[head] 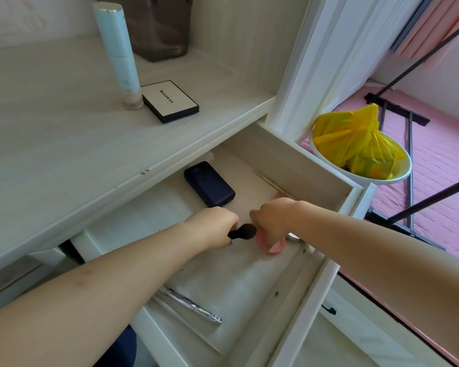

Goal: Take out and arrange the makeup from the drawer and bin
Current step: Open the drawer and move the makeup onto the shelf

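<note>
The white drawer (326,274) stands pulled open below the desk top. Inside it, my left hand (212,226) is shut on a black makeup brush (245,231) whose round head points right. My right hand (273,218) reaches down beside it and grips a pink round case (272,246) near the drawer's right wall. On the desk top (51,141) stand a tall pale blue bottle (117,51) and a flat white palette with a black rim (170,100). A smoky grey bin (159,27) stands at the back.
A dark blue power bank (210,184) lies at the drawer's back, thin wooden sticks (270,182) by its right wall, a silver pen (191,305) at the front. To the right, a white basket (361,176) holds a yellow bag (355,144). Black stand legs (408,160) cross a pink floor.
</note>
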Demonstrator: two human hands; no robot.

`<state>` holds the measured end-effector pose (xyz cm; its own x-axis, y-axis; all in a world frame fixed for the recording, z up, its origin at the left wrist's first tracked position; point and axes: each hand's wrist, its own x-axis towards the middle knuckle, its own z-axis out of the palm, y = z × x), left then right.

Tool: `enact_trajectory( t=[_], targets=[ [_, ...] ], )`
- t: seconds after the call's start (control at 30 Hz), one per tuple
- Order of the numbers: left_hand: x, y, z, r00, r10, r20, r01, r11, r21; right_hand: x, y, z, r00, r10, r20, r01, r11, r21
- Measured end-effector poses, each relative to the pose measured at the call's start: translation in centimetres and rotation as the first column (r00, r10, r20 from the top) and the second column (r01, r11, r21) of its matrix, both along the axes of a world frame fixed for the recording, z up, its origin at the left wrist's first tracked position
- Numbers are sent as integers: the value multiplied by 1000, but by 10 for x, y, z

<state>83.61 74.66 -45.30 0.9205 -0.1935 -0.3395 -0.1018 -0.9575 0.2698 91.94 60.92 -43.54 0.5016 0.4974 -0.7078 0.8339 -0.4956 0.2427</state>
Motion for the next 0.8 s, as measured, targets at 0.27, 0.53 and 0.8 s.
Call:
enact_trajectory(
  t=[0.27,0.53,0.8],
  targets=[
    [-8,9,20,978,210,2,-205,953,-223,-2,-7,-6,996,-86,-33,85,995,-44],
    [-16,29,50,925,365,104,-308,883,-354,-26,-7,-1,990,-134,53,142,971,-194],
    [-26,43,90,890,418,185,-312,851,-422,-18,12,55,942,-322,-94,335,912,235]
  ],
)
